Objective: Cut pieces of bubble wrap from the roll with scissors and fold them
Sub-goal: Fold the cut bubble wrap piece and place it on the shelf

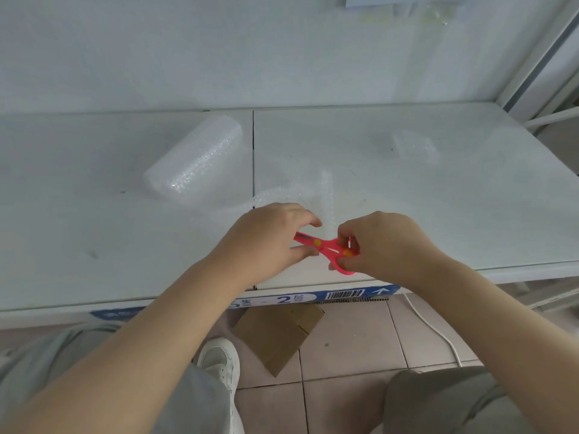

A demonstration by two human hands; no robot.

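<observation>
A roll of clear bubble wrap (195, 159) lies on the white table (94, 220), left of centre. Its loose sheet (300, 192) trails right and down toward my hands. Near the table's front edge my right hand (382, 242) grips the handles of small pink scissors (329, 247) with yellow dots. The blades point left, into my left hand (266, 239), whose thumb and fingers close around the blade end and the sheet's edge. A folded piece of bubble wrap (413, 147) rests at the back right of the table.
A seam (253, 158) splits the tabletop into two panels. A white wall stands behind it, and a metal frame (539, 57) rises at the right. Below the front edge are a blue label strip (313, 299), a cardboard box (279, 336) on tiled floor and a white cable (438, 333).
</observation>
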